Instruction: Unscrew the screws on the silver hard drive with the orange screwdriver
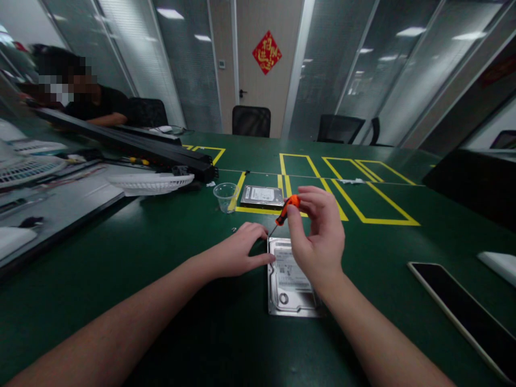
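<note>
A silver hard drive (296,306) lies flat on the green table in front of me, its label partly covered by my right hand. In my right hand (320,236) is an orange and black screwdriver (284,212), pinched at the handle between thumb and fingers. Its thin shaft slants down to the drive's far left corner. My left hand (242,250) holds the drive at that corner, thumb on the left edge and fingertips close to the screwdriver's tip. What the tip touches is too small to make out.
Beyond my hands stand a clear plastic cup (226,198) and a second hard drive (263,195) within yellow tape (391,220). A phone (463,317) lies at right. Black bars (161,153) and a white slotted part (149,183) are at left, where another person (108,105) sits.
</note>
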`<move>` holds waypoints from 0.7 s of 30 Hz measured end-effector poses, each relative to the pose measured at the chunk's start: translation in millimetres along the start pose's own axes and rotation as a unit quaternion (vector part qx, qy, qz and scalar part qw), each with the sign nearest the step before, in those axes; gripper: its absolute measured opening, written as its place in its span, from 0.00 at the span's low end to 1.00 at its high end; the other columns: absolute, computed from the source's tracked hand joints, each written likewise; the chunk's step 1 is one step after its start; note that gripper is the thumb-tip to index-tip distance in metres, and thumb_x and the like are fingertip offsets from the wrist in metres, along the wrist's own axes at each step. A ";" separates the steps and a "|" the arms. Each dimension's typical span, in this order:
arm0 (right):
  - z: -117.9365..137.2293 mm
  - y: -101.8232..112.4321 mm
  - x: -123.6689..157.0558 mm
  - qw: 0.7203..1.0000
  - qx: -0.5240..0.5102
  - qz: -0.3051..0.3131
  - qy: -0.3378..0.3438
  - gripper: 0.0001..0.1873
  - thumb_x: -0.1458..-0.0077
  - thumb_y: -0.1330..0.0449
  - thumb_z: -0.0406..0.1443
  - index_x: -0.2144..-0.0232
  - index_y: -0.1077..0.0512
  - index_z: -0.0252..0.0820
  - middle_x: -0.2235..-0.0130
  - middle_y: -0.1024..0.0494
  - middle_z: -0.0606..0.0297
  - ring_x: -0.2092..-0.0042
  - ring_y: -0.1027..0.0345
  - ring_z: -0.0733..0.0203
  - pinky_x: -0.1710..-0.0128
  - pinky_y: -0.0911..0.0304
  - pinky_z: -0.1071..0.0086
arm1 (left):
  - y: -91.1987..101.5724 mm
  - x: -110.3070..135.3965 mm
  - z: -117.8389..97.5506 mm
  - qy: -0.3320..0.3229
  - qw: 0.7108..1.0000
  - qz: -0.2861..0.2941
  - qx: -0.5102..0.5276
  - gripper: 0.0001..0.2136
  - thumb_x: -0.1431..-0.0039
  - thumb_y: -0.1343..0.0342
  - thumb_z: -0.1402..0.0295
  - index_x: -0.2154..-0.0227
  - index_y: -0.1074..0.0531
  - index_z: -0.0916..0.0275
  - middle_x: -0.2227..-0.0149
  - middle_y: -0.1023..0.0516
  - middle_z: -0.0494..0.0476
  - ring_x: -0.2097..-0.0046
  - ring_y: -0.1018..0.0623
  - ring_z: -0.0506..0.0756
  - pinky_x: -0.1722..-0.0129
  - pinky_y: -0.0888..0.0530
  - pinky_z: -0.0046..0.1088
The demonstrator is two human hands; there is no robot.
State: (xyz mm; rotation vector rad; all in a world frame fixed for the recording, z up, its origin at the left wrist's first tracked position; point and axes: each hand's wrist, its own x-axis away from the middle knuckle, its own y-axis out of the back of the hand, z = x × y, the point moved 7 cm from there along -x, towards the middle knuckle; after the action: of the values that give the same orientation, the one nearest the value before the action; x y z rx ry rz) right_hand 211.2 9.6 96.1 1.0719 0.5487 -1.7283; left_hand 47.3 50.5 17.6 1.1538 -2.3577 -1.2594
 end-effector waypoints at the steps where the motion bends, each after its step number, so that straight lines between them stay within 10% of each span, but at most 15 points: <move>1: 1.8 0.4 -1.1 1.000 0.011 0.000 0.008 0.12 0.31 0.37 0.33 0.47 0.26 0.50 0.45 0.23 0.57 0.44 0.23 0.51 0.49 0.21 0.52 | -0.1 -0.2 0.2 0.000 1.000 0.000 -0.001 0.16 0.32 0.32 0.56 0.51 0.27 0.59 0.41 0.24 0.65 0.38 0.27 0.68 0.36 0.27 0.52; 21: 6.9 1.1 -1.8 0.999 0.032 0.026 0.021 0.14 0.29 0.41 0.31 0.45 0.24 0.49 0.44 0.23 0.55 0.43 0.24 0.50 0.45 0.22 0.48 | 0.0 0.0 0.4 -0.005 1.000 -0.002 0.001 0.16 0.32 0.32 0.55 0.51 0.27 0.58 0.41 0.24 0.65 0.38 0.27 0.68 0.36 0.27 0.53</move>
State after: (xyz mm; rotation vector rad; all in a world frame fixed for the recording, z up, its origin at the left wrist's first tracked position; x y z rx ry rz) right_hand 209.5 4.8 101.3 1.1603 0.4895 -1.6920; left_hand 47.1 50.7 17.4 1.1573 -2.3659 -1.2662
